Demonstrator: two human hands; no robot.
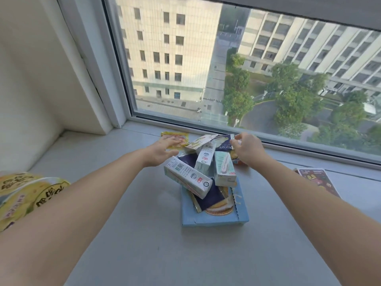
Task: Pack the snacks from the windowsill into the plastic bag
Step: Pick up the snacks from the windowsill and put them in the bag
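A heap of snacks lies on the grey windowsill (144, 234): white drink cartons (186, 177), a pale green carton (223, 169), a dark blue wafer packet (210, 200) and a light blue box (216, 220) underneath. Behind the heap lies a yellow snack packet (175, 137). My left hand (162, 150) reaches over that yellow packet with fingers spread, touching it. My right hand (248, 149) is at the far right of the heap, its fingertips pinching the edge of a small packet (237, 142). A yellow printed plastic bag (22, 195) sits at the left edge, partly behind my left arm.
The window glass (247, 69) and its frame run just behind the heap. A dark red packet (317, 180) lies on the sill to the right, partly covered by my right arm. A white wall closes the sill's left end.
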